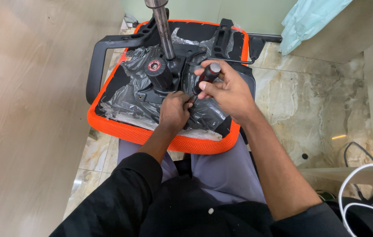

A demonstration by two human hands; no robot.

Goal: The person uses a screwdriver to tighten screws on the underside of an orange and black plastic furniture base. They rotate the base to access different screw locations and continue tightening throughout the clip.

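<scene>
An upturned office chair seat (120,128) with an orange mesh rim rests on my lap, its black underside wrapped in crumpled plastic film (127,94). A black metal mechanism plate (169,81) with a steel gas cylinder (163,30) rises from its centre. My right hand (226,90) grips a black and red screwdriver (207,75), tip pointing down at the plate. My left hand (174,112) presses on the plate right at the screwdriver's tip, fingers curled; what it pinches is hidden.
A black armrest (96,61) sticks out at the seat's left. A wooden panel (28,109) stands on the left. Marble floor tiles (309,105) lie to the right, with a light blue cloth (305,19) at top right and white cable (362,193) at lower right.
</scene>
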